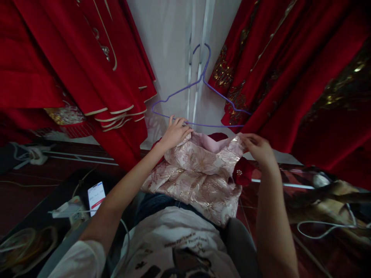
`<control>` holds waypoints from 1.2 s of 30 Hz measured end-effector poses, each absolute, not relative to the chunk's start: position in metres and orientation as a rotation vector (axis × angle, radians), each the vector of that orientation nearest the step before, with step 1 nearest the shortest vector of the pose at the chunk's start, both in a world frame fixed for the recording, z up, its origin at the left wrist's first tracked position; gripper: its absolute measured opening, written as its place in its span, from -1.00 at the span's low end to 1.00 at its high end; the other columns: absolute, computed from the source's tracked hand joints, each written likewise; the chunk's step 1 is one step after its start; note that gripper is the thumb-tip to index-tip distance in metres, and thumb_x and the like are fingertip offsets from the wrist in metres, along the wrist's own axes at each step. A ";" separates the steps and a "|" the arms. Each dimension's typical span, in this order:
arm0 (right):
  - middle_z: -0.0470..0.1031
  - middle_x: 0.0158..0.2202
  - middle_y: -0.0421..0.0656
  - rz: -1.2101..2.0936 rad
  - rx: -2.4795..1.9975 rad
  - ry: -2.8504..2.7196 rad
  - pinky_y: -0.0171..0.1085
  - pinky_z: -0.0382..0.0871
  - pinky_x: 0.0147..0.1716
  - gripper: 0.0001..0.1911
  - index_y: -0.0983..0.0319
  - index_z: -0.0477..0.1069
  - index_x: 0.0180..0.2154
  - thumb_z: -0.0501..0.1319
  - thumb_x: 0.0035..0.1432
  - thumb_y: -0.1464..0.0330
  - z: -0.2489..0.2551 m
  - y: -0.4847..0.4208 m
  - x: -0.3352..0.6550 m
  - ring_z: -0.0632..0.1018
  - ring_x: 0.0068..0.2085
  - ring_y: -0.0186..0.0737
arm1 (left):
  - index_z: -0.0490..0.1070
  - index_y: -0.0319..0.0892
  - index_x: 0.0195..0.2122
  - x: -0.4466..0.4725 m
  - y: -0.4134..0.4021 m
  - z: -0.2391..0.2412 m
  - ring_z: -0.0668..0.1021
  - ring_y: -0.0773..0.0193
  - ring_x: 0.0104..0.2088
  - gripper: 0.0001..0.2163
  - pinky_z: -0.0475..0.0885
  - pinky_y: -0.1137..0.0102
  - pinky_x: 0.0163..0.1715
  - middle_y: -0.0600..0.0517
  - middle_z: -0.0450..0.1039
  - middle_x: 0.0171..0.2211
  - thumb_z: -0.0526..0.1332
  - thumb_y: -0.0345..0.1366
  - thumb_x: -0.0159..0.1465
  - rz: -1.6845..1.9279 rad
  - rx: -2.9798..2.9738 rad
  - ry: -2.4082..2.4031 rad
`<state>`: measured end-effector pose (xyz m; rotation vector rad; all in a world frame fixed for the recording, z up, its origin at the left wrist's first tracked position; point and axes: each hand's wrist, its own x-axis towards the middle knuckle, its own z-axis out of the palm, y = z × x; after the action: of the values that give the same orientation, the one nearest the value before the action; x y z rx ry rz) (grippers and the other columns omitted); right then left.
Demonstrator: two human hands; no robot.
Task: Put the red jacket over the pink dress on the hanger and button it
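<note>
A pale pink brocade dress (199, 158) with a shiny floral pattern is spread over the lap, its neckline facing away from me. My left hand (176, 133) is closed on the dress's left shoulder, with its fingertips at the lower bar of a purple hanger (203, 79). On the other side, my right hand (259, 148) pinches the right shoulder between thumb and fingers. The hanger lies beyond the neckline with its hook pointing away. Its right end is beside the red cloth. Part of a dark red garment (243, 172) shows under the dress.
Red garments with gold trim hang at the left (116, 50) and right (275, 77), in front of a pale wall (165, 34). At the lower left, a lit phone (96, 197) lies on a dark surface beside cables. A white cable (324, 223) loops at the right.
</note>
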<state>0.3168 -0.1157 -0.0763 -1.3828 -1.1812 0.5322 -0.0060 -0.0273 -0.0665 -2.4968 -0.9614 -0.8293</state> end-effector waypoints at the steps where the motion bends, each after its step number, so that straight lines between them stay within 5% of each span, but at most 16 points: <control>1: 0.53 -0.44 -0.18 0.500 -1.390 -1.096 -0.26 0.42 -0.38 -0.71 0.22 0.51 -0.37 0.34 -0.12 0.17 -0.081 -0.115 0.325 0.49 -0.41 -0.24 | 0.54 -0.18 -0.24 -0.010 -0.026 -0.066 0.39 0.05 0.04 -0.62 0.03 -0.12 0.23 -0.14 0.41 -0.04 -0.02 -0.10 0.40 -0.830 -2.497 -0.950; 17: 0.56 -0.33 -0.14 0.286 -1.202 -1.093 -0.30 0.40 -0.31 -0.73 0.21 0.55 -0.24 0.33 0.04 0.19 -0.046 -0.146 0.321 0.51 -0.38 -0.31 | 0.53 -0.13 -0.25 -0.049 -0.039 -0.048 0.40 0.09 -0.05 -0.70 0.09 -0.03 0.22 -0.07 0.41 -0.14 0.04 -0.14 0.38 -0.858 -2.482 -0.922; 24: 0.55 -0.37 -0.14 0.007 -1.281 -1.249 -0.36 0.31 -0.47 -0.71 0.23 0.56 -0.19 0.26 0.13 0.20 -0.017 -0.138 0.319 0.44 -0.47 -0.37 | 0.52 -0.16 -0.26 -0.043 -0.039 -0.050 0.40 0.12 -0.05 -0.67 0.12 0.01 0.21 -0.07 0.42 -0.16 0.01 -0.12 0.39 -0.857 -2.477 -0.911; 36: 0.58 -0.35 -0.10 0.097 -1.328 -1.102 -0.24 0.42 -0.43 -0.71 0.18 0.59 -0.21 0.34 0.02 0.20 -0.025 -0.159 0.335 0.52 -0.44 -0.25 | 0.55 -0.14 -0.27 -0.072 -0.048 -0.029 0.40 0.08 -0.05 -0.69 0.06 -0.03 0.21 -0.07 0.46 -0.15 0.05 -0.13 0.37 -0.903 -2.511 -0.945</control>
<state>0.3346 -0.1590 -0.0245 -1.3279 -1.1017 0.0971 -0.0716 -0.0476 -0.0286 -2.5106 -0.9455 -0.9034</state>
